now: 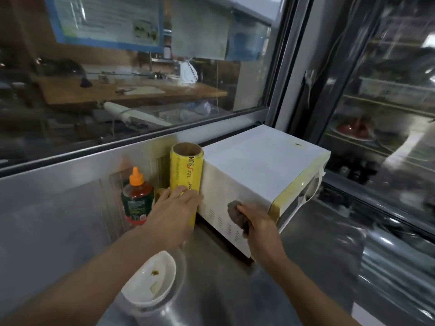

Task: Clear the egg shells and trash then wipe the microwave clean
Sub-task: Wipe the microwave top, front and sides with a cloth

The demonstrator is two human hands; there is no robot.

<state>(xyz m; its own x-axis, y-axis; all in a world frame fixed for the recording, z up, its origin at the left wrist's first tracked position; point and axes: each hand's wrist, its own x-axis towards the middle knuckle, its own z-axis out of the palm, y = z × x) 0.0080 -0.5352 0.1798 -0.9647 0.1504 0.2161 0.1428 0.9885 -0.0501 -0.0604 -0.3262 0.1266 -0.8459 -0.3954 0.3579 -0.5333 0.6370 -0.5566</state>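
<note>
A white microwave (259, 165) with a yellowed front stands on the steel counter, its left side facing me. My right hand (259, 224) presses a dark grey-brown cloth (236, 214) against that side panel, near the vent slots. My left hand (176, 208) grips the lower part of a tall yellow roll of cling film (187, 170) standing upright, touching the microwave's left side. A small brown speck (297, 144) sits on the microwave's top.
A sauce bottle (136, 196) with an orange cap stands left of the roll against the steel back wall. A white bowl (150, 281) with a bit of residue sits on the steel counter (211, 278) under my left forearm. Glass windows rise behind and to the right.
</note>
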